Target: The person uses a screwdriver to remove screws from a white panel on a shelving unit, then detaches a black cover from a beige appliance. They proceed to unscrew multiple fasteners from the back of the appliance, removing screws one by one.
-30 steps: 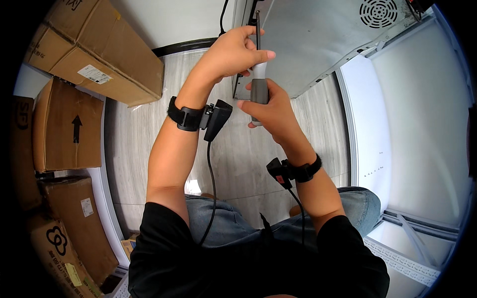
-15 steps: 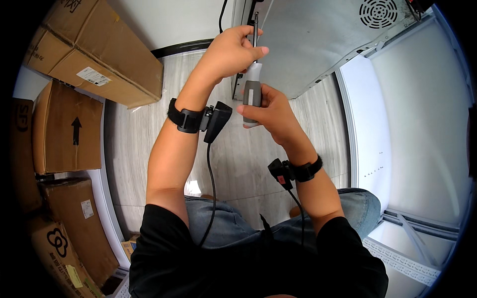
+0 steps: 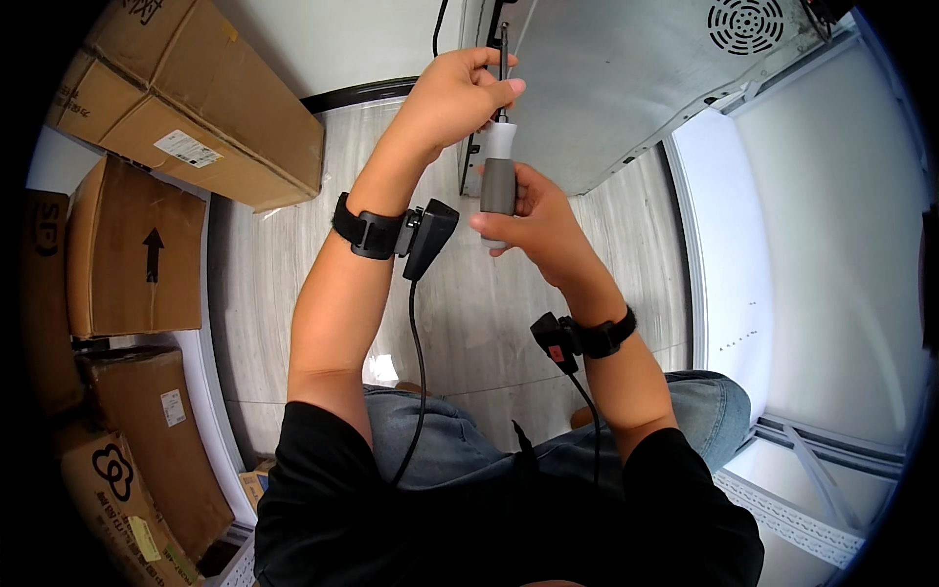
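a grey metal appliance panel (image 3: 626,88), with a round vent grille (image 3: 745,24) near its far corner, fills the top of the view above a pale wood-look floor (image 3: 469,323); brown cardboard boxes (image 3: 186,108) stack along the person's left. a seated person reaches both forearms up to the panel's near edge, apparently so the tool can meet it squarely. the right hand (image 3: 533,210) is wrapped around the grey-and-white handle of a screwdriver (image 3: 498,171), held upright and pointing at the panel edge, likely to supply the turning force. the left hand (image 3: 460,93) is curled closed higher up, fingertips pinching the thin dark shaft (image 3: 503,49), seemingly to steady the tip. black wrist straps with corded units (image 3: 425,235) sit on both wrists.
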`<move>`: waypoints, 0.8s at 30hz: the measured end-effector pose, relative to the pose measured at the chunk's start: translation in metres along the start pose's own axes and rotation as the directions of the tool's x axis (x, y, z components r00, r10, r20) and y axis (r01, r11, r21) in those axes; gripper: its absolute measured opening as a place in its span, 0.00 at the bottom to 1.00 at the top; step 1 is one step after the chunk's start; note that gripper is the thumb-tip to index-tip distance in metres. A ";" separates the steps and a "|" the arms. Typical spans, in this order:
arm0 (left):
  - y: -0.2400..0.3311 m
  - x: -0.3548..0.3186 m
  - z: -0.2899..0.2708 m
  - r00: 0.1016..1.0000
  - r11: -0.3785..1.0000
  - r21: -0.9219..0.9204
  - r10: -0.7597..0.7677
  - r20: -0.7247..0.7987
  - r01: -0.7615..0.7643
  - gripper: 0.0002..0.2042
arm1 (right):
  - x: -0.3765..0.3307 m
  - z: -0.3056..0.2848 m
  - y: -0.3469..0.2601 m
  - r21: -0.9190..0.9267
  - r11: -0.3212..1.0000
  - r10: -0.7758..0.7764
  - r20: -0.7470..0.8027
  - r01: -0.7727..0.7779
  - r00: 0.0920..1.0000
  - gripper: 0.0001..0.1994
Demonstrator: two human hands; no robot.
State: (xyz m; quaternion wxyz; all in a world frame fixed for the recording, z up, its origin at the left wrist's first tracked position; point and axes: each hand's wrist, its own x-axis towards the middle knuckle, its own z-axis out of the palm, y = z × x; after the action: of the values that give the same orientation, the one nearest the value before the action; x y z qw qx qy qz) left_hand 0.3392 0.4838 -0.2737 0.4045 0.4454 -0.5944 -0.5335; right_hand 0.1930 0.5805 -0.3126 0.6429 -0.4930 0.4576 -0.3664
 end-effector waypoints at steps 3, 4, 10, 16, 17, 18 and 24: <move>-0.003 0.003 0.002 0.999 0.997 0.075 0.030 -0.038 -0.027 0.21 | 0.003 -0.001 0.000 -0.138 0.989 0.045 -0.013 -0.047 0.999 0.28; -0.003 0.003 0.002 0.998 0.997 0.073 0.044 -0.050 -0.040 0.21 | 0.003 -0.002 0.001 -0.144 0.989 0.040 -0.013 -0.041 0.999 0.28; -0.003 0.001 0.004 0.993 0.996 -0.063 0.051 -0.103 -0.058 0.23 | -0.002 -0.011 -0.001 0.236 0.970 0.026 0.147 -0.061 0.989 0.29; -0.002 0.001 -0.002 0.999 0.990 -0.138 0.025 -0.032 -0.029 0.23 | -0.003 -0.009 0.005 0.135 0.991 -0.021 0.058 0.013 0.998 0.29; -0.001 0.001 -0.003 1.000 0.987 -0.162 0.015 -0.023 -0.019 0.23 | -0.001 -0.008 0.007 0.100 0.994 -0.044 0.042 0.039 0.998 0.29; -0.001 0.002 -0.002 0.999 0.988 -0.151 0.025 -0.034 -0.030 0.24 | -0.001 -0.008 0.007 0.087 0.996 -0.034 0.041 0.030 0.999 0.28; -0.005 0.007 0.001 0.994 0.992 -0.090 0.078 -0.077 -0.085 0.26 | 0.001 -0.005 0.007 0.001 1.000 -0.031 -0.016 0.031 0.999 0.29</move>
State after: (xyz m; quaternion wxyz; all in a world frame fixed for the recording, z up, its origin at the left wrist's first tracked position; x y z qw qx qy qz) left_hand 0.3362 0.4768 -0.2783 0.4677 0.4205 -0.5717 -0.5269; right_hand 0.1891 0.5796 -0.3200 0.6338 -0.4968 0.4547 -0.3804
